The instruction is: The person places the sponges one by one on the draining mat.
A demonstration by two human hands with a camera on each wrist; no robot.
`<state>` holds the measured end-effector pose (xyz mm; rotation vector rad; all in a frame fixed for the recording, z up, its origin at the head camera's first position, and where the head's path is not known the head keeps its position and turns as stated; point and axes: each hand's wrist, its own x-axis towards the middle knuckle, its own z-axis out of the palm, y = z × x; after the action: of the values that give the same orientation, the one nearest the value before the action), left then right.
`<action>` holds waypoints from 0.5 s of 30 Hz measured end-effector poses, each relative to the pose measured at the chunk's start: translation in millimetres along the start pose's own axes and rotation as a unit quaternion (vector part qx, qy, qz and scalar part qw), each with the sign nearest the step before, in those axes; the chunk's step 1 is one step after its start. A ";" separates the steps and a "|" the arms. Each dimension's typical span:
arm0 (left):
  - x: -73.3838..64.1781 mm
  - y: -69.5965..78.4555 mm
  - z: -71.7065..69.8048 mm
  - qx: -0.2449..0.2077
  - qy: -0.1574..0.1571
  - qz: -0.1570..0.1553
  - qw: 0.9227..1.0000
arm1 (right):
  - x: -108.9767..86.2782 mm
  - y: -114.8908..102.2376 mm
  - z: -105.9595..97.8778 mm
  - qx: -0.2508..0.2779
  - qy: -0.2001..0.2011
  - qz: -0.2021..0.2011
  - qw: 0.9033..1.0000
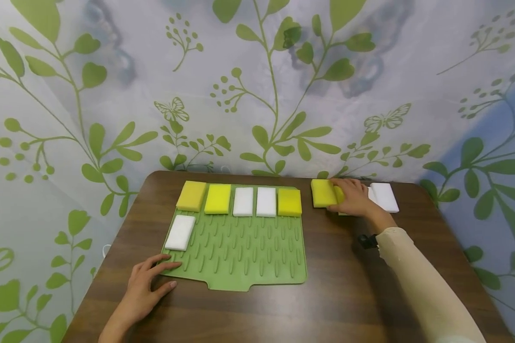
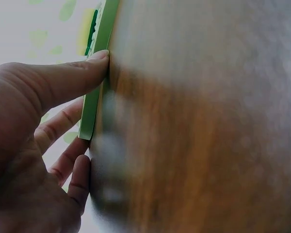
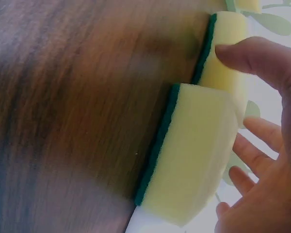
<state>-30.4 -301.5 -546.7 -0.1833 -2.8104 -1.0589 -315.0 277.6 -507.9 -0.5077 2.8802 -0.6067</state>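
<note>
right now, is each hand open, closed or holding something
Left hand: open, at a corner of the green mat.
Right hand: at a yellow sponge; grip cannot be told.

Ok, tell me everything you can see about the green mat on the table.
The green mat is a thin panel, perhaps plastic or silicone, with rows of short raised ridges, a narrow rim and a tab on its near edge. It lies on the brown table, bearing three yellow sponges and two white blocks along its far edge, with another white block by its left edge. The left hand touches its near left corner.
</note>
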 end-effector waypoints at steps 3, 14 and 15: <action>0.1 0.8 -2.0 0.001 -0.001 0.001 1.000 | 0.9 -3.7 2.3 0.002 0.010 0.001 1.000; -2.7 -1.1 -0.6 0.009 0.000 0.002 1.000 | 7.1 -4.8 9.2 0.021 0.011 0.003 1.000; -2.6 -1.3 -1.4 0.010 0.000 0.001 1.000 | 7.1 -5.2 9.4 0.023 0.018 0.005 1.000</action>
<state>-27.9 -303.5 -546.9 -0.1845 -2.8180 -1.0296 -318.0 267.2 -514.8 -0.4813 2.8927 -0.6868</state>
